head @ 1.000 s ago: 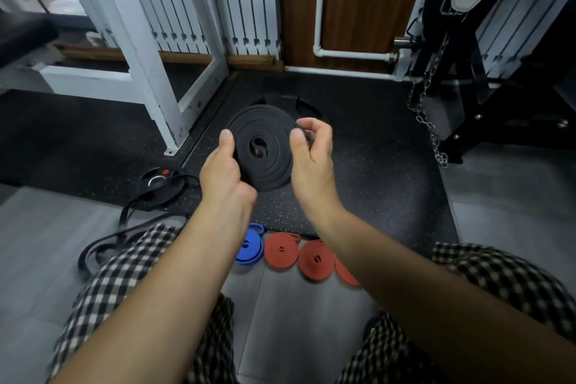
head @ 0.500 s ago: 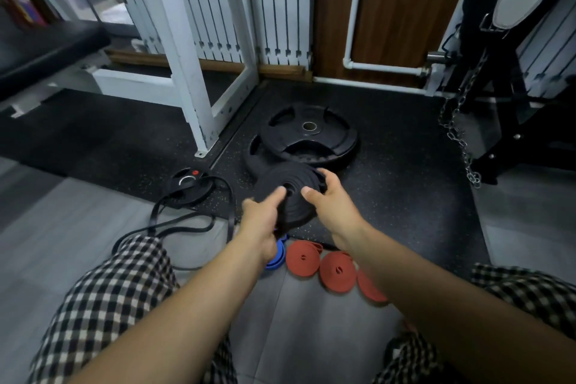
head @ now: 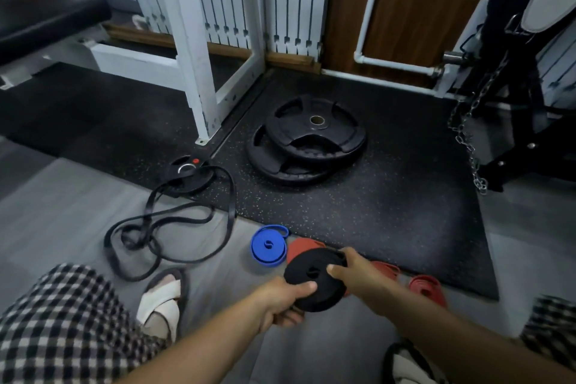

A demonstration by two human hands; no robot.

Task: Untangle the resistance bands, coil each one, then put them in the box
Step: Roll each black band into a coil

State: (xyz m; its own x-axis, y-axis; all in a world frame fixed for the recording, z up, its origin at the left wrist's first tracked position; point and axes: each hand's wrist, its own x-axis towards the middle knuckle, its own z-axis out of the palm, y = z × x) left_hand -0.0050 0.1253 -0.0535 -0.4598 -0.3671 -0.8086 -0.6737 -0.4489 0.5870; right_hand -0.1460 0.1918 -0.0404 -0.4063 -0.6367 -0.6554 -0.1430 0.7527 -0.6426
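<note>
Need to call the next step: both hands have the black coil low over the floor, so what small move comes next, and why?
Probably set the black coiled band down on the floor by the blue coil and red coils, then let go. The left hand and right hand both grip it, no box is in view, and a tangled black band waits.

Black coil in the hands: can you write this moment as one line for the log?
left hand grips black coil | right hand grips it too | blue coil on floor | black band still tangled | box unseen

The black coiled band point(head: 313, 277) is covering part of 1 red coil point(head: 300, 249). The right hand point(head: 358, 274) is hiding part of another red coil point(head: 385, 268). The frame's bottom edge is cutting off both forearms.
</note>
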